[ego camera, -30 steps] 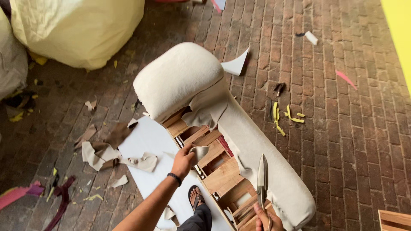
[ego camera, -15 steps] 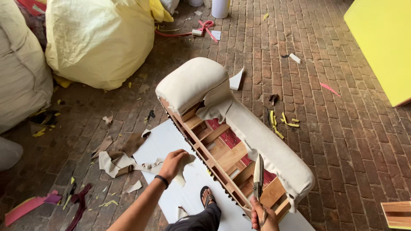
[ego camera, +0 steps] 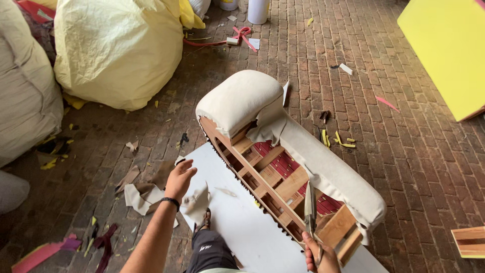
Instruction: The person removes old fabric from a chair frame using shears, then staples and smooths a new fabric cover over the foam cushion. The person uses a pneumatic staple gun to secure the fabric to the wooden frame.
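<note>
Your right hand (ego camera: 319, 255) is low at the near end of the sofa arm frame (ego camera: 283, 177), its grip clamped on the handles of a pair of long scissors (ego camera: 310, 212) whose blades point up and rest against the wooden slats. Your left hand (ego camera: 179, 179) hangs to the left of the frame, well clear of it, palm down with the fingers loosely apart; a pale fabric scrap (ego camera: 198, 203) sits just below it, and you cannot tell from this view whether the fingers pinch that scrap or it is simply falling free. A dark band circles that wrist.

The frame lies on its side across a white sheet (ego camera: 237, 222) spread on the brick floor (ego camera: 384, 167). Its far end is a rounded, cream-covered pad, and cream fabric runs along its right edge; the open wooden ribs face you, with the red brick showing through the gaps. Left of the frame, beyond the sheet's edge, torn cream and brown offcuts (ego camera: 139, 194) lie scattered. Further left and beyond the frame stand large yellow sacks (ego camera: 118, 50). To the right of the frame, small yellow slivers (ego camera: 336, 140) lie on the bricks, and a yellow panel (ego camera: 449, 50) stands further off.
</note>
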Demonstrator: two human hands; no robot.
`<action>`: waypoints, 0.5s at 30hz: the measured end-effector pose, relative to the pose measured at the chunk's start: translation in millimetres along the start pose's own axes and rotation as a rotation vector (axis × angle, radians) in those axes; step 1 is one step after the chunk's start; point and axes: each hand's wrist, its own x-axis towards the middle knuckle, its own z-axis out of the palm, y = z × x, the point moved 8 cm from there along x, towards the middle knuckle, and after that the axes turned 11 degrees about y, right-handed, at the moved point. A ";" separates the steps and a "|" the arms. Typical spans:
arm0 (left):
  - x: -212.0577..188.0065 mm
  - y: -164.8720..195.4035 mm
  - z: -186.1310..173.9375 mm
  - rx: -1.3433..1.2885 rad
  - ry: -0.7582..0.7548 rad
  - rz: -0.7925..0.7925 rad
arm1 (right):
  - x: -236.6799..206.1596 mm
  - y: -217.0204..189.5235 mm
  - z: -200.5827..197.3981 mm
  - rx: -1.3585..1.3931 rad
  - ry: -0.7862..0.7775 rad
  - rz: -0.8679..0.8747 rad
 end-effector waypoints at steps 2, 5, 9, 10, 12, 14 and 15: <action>27.8 -5.0 0.9 -0.014 -0.052 0.001 | 10.1 -10.0 19.9 -0.065 0.027 -0.005; 81.0 -10.4 -8.9 -0.036 -0.126 0.027 | 24.0 -44.2 71.2 -0.023 0.074 -0.148; 163.7 -20.5 -52.1 0.058 -0.169 -0.066 | 21.3 -94.3 157.8 0.164 0.163 -0.204; 183.1 -23.8 -68.4 0.102 -0.172 -0.102 | 18.6 -109.3 180.6 0.187 0.176 -0.217; 222.0 -25.6 -91.8 0.161 -0.180 -0.139 | 14.6 -139.7 222.8 0.239 0.207 -0.224; 256.8 -22.3 -109.7 0.194 -0.191 -0.140 | 10.1 -164.7 256.3 0.301 0.242 -0.210; 270.2 -19.3 -112.4 0.191 -0.200 -0.126 | 7.3 -175.7 267.9 0.291 0.252 -0.207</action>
